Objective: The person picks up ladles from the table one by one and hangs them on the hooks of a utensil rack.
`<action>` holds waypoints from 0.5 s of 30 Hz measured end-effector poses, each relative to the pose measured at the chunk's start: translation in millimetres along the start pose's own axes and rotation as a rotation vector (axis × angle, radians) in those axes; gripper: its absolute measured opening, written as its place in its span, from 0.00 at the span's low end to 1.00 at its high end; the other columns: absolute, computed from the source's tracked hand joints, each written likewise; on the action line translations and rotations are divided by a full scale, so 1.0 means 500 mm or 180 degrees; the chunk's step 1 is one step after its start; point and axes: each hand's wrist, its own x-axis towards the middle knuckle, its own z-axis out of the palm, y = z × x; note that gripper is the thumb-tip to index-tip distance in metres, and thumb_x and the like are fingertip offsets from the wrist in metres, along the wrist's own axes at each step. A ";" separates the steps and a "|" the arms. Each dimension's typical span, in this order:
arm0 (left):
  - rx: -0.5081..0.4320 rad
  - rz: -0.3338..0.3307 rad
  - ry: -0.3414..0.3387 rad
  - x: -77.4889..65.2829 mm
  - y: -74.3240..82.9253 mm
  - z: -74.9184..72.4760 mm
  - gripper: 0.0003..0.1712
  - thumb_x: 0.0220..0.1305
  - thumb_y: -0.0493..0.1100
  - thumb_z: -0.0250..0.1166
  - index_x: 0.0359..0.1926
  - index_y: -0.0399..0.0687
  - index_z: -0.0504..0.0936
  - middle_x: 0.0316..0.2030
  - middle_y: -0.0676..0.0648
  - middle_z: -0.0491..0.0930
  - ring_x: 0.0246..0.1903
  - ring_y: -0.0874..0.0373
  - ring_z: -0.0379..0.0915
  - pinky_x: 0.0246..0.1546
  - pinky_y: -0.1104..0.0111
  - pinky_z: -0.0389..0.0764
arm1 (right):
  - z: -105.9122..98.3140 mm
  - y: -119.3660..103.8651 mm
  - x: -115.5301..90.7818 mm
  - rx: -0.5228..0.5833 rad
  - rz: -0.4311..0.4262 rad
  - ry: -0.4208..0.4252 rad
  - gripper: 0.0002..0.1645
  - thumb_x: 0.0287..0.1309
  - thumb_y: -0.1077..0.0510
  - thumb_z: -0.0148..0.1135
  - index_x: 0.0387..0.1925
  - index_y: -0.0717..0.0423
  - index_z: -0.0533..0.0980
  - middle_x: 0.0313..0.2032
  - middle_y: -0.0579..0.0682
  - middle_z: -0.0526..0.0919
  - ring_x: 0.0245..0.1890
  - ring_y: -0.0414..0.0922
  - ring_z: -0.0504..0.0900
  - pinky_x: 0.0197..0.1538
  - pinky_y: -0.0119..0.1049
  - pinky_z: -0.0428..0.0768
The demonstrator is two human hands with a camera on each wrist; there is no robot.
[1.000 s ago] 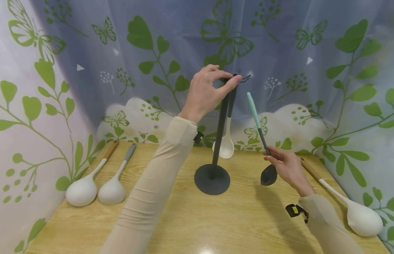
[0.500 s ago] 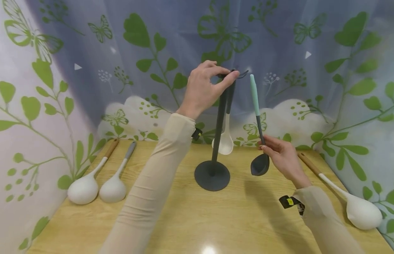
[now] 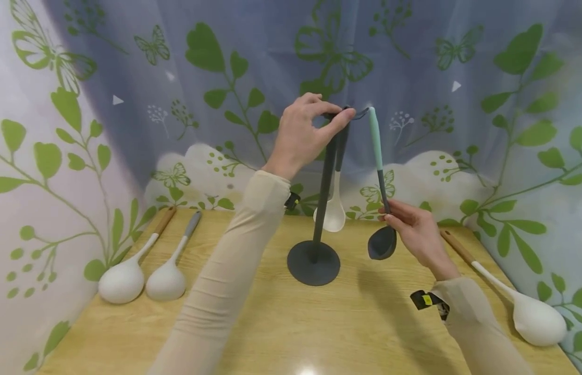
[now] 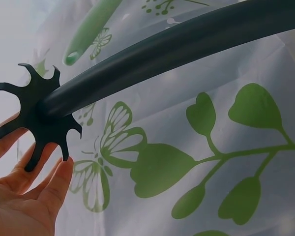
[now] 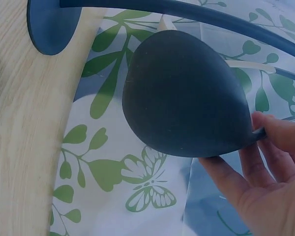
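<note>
A dark utensil stand [image 3: 322,198] rises from a round base on the table, with a star-shaped ring of hooks [image 4: 32,110] at its top. My left hand [image 3: 302,130] holds that hooked top between thumb and fingers. My right hand [image 3: 419,234] pinches the lower shaft of a black ladle [image 3: 382,243] with a mint-green handle [image 3: 375,138], held upright, bowl down. The handle's tip meets the end of a hook in the head view; whether it is on it I cannot tell. A white spoon-like utensil [image 3: 336,213] with a dark handle hangs behind the pole.
Two white ladles lie at the left on the wooden table [image 3: 291,323], one with a wooden handle [image 3: 122,281] and one with a grey handle [image 3: 165,281]. Another white ladle [image 3: 536,317] with a wooden handle lies at the right edge. A leaf-patterned curtain [image 3: 253,62] surrounds the table.
My right hand has moved the black ladle up and to the left, bringing its handle tip to the hook end. The left hand stays on the stand's top.
</note>
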 end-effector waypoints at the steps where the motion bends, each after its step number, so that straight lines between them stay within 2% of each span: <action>1: 0.0012 0.0008 0.0008 -0.002 0.000 0.000 0.22 0.61 0.63 0.60 0.43 0.55 0.87 0.44 0.52 0.80 0.60 0.64 0.61 0.61 0.66 0.64 | 0.001 0.000 0.000 0.0022 -0.0022 -0.0004 0.25 0.67 0.59 0.53 0.64 0.58 0.67 0.51 0.62 0.80 0.46 0.45 0.81 0.54 0.38 0.78; 4: 0.0030 0.0032 0.0030 -0.004 -0.001 0.000 0.22 0.61 0.63 0.60 0.43 0.54 0.87 0.44 0.52 0.80 0.60 0.63 0.61 0.60 0.67 0.64 | 0.002 -0.002 0.000 0.0084 -0.0076 0.0000 0.25 0.67 0.59 0.53 0.64 0.59 0.67 0.51 0.65 0.80 0.45 0.43 0.82 0.51 0.28 0.78; 7: 0.0022 0.0035 0.0000 -0.004 0.001 0.002 0.22 0.61 0.63 0.59 0.43 0.55 0.87 0.44 0.52 0.79 0.60 0.64 0.60 0.61 0.68 0.64 | -0.002 -0.003 0.000 0.0202 -0.0039 0.0056 0.24 0.67 0.60 0.53 0.64 0.59 0.68 0.51 0.66 0.80 0.44 0.42 0.82 0.49 0.23 0.76; 11: -0.0004 0.0040 0.0000 -0.003 0.004 0.003 0.22 0.61 0.62 0.60 0.43 0.54 0.87 0.43 0.52 0.79 0.60 0.64 0.60 0.61 0.67 0.64 | -0.004 -0.004 0.003 0.0358 0.0000 0.0089 0.24 0.67 0.61 0.53 0.63 0.60 0.68 0.50 0.64 0.80 0.44 0.43 0.81 0.47 0.23 0.78; 15: -0.0008 0.0020 0.0031 -0.004 0.003 0.000 0.21 0.61 0.62 0.60 0.43 0.54 0.87 0.45 0.51 0.79 0.60 0.62 0.61 0.60 0.66 0.65 | -0.001 -0.007 0.008 0.0372 -0.0041 0.0068 0.24 0.66 0.62 0.53 0.63 0.59 0.68 0.49 0.58 0.81 0.45 0.45 0.81 0.46 0.25 0.80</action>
